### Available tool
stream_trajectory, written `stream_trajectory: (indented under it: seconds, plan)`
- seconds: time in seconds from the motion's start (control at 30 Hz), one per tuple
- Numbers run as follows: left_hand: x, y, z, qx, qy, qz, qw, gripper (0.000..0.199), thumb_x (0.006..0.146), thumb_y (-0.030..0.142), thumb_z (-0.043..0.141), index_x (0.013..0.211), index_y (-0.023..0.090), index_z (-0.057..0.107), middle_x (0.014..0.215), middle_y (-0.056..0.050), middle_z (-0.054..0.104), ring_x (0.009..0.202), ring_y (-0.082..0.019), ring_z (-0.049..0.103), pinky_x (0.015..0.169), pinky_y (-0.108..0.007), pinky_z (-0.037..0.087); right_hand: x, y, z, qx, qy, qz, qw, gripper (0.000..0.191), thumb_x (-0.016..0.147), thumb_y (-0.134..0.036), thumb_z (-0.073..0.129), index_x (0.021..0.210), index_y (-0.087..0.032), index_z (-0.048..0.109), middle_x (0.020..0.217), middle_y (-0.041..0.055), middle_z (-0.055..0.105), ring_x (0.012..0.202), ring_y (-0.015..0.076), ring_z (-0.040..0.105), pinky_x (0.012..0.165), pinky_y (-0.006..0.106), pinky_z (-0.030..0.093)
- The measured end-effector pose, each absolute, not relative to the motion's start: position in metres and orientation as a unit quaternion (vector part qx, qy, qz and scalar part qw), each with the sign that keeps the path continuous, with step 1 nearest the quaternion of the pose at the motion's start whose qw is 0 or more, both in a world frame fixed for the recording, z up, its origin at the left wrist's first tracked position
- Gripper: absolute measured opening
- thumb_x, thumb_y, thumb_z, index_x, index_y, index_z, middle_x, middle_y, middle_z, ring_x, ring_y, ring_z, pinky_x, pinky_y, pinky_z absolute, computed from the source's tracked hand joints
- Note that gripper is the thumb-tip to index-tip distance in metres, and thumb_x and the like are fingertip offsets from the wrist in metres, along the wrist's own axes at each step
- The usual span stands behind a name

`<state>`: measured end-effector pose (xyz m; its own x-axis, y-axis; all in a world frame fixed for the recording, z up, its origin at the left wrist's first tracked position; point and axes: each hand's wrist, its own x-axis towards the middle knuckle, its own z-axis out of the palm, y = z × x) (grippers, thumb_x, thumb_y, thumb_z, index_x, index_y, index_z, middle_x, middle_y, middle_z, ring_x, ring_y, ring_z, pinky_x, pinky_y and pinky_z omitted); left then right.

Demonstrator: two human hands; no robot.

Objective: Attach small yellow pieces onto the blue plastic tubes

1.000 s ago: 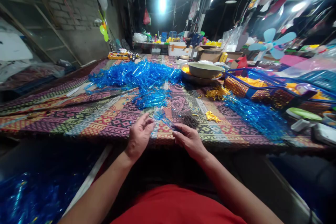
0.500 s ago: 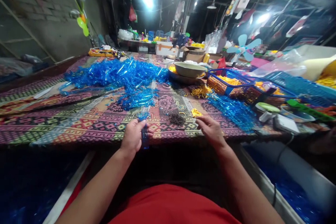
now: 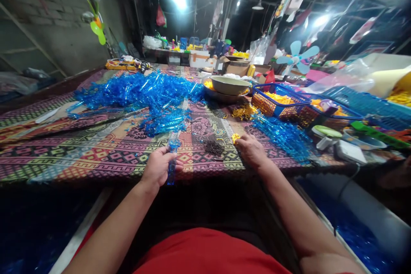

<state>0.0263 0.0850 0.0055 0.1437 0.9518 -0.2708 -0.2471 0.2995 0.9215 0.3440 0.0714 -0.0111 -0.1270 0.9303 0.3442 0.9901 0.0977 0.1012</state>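
Between the thumb and fingers of my left hand (image 3: pixel 157 166) is a blue see-through plastic piece (image 3: pixel 171 171), held upright at the table's front edge. My right hand (image 3: pixel 252 150) reaches down to a small heap of yellow plastic bits (image 3: pixel 236 137), its fingertips bunched at the heap; whatever they pinch is hidden. Between the hands lies a little pile of dark small parts (image 3: pixel 214 147), with a thin metal-looking pin (image 3: pixel 217 159) in front of it. A single yellow bit (image 3: pixel 219 139) rests just behind the dark pile.
A large heap of blue plastic pieces (image 3: pixel 138 90) covers the back left of the patterned cloth (image 3: pixel 105 150). More blue pieces (image 3: pixel 282 137) lie at right. Stacked bowls (image 3: pixel 231 84), a blue basket (image 3: pixel 282 109) of yellow parts and a small fan (image 3: pixel 298 56) stand behind.
My right hand has moved slightly forward and left onto the small yellow heap, covering part of it. My left hand still holds the blue piece, a little farther left in view.
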Motion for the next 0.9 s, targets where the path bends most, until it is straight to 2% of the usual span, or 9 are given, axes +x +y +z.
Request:
stream_trajectory:
  seconds: [0.13, 0.27, 0.37, 0.5, 0.6, 0.7, 0.77, 0.9]
  plan:
    - [0.028, 0.084, 0.008, 0.388, 0.474, 0.443, 0.655, 0.014, 0.064, 0.009, 0.058, 0.077, 0.010, 0.054, 0.051, -0.005, 0.062, 0.045, -0.018, 0.062, 0.042, -0.028, 0.052, 0.348, 0.068, -0.010, -0.635, -0.755, -0.127, 0.102, 0.020, 0.085, -0.020, 0.048, 0.075, -0.019, 0.065, 0.085, 0.0075, 0.062, 0.082, 0.0196, 0.049, 0.066, 0.026, 0.033]
    - [0.028, 0.085, 0.011, 0.428, 0.486, 0.436, 0.625, 0.018, 0.064, 0.016, 0.059, 0.081, 0.011, 0.055, 0.048, -0.002, 0.060, 0.043, -0.018, 0.061, 0.044, -0.030, 0.052, 0.359, 0.064, -0.008, -0.638, -0.749, -0.075, 0.163, 0.023, 0.085, -0.022, 0.048, 0.070, -0.019, 0.065, 0.079, 0.0057, 0.061, 0.077, 0.0169, 0.051, 0.064, 0.024, 0.035]
    - [0.031, 0.094, 0.011, 0.558, 0.528, 0.401, 0.499, 0.020, 0.070, 0.022, 0.052, 0.086, 0.011, 0.057, 0.050, -0.001, 0.060, 0.043, -0.017, 0.060, 0.044, -0.028, 0.050, 0.362, 0.064, -0.009, -0.654, -0.729, -0.065, 0.193, 0.023, 0.086, -0.024, 0.047, 0.074, -0.019, 0.066, 0.081, 0.0058, 0.061, 0.075, 0.0161, 0.052, 0.063, 0.024, 0.035]
    - [0.039, 0.108, 0.008, 0.711, 0.560, 0.322, 0.278, 0.021, 0.073, 0.024, 0.046, 0.080, 0.013, 0.063, 0.062, -0.003, 0.064, 0.055, -0.016, 0.061, 0.052, -0.025, 0.046, 0.352, 0.066, -0.014, -0.648, -0.741, -0.087, 0.151, 0.019, 0.086, -0.027, 0.048, 0.087, -0.021, 0.066, 0.090, 0.0061, 0.062, 0.080, 0.0166, 0.053, 0.063, 0.023, 0.034]
    - [0.046, 0.111, 0.007, 0.744, 0.563, 0.293, 0.208, 0.018, 0.073, 0.024, 0.049, 0.072, 0.016, 0.065, 0.068, -0.005, 0.066, 0.067, -0.018, 0.062, 0.064, -0.028, 0.045, 0.343, 0.066, -0.018, -0.643, -0.751, -0.111, 0.105, 0.020, 0.086, -0.026, 0.046, 0.080, -0.021, 0.065, 0.083, 0.0053, 0.060, 0.074, 0.0159, 0.051, 0.060, 0.024, 0.031]
    - [0.049, 0.109, 0.009, 0.776, 0.563, 0.248, 0.142, 0.021, 0.076, 0.028, 0.049, 0.068, 0.017, 0.064, 0.069, -0.007, 0.065, 0.071, -0.020, 0.060, 0.069, -0.030, 0.044, 0.341, 0.065, -0.021, -0.632, -0.755, -0.136, 0.107, 0.021, 0.086, -0.022, 0.045, 0.075, -0.019, 0.063, 0.080, 0.0058, 0.059, 0.073, 0.0155, 0.049, 0.061, 0.024, 0.030]
    - [0.045, 0.109, 0.014, 0.786, 0.565, 0.228, 0.101, 0.026, 0.081, 0.030, 0.044, 0.073, 0.016, 0.064, 0.076, -0.010, 0.065, 0.076, -0.022, 0.060, 0.073, -0.032, 0.043, 0.342, 0.065, -0.024, -0.620, -0.762, -0.148, 0.113, 0.020, 0.086, -0.020, 0.045, 0.075, -0.018, 0.062, 0.080, 0.0064, 0.058, 0.074, 0.0159, 0.049, 0.063, 0.024, 0.030]
    - [0.028, 0.127, 0.027, 0.781, 0.587, 0.216, -0.004, 0.031, 0.087, 0.024, 0.034, 0.096, 0.013, 0.061, 0.103, -0.018, 0.058, 0.106, -0.031, 0.049, 0.087, -0.044, 0.036, 0.342, 0.064, -0.026, -0.620, -0.761, -0.165, 0.102, 0.019, 0.084, -0.016, 0.045, 0.074, -0.018, 0.060, 0.078, 0.0066, 0.058, 0.073, 0.0164, 0.047, 0.063, 0.026, 0.029]
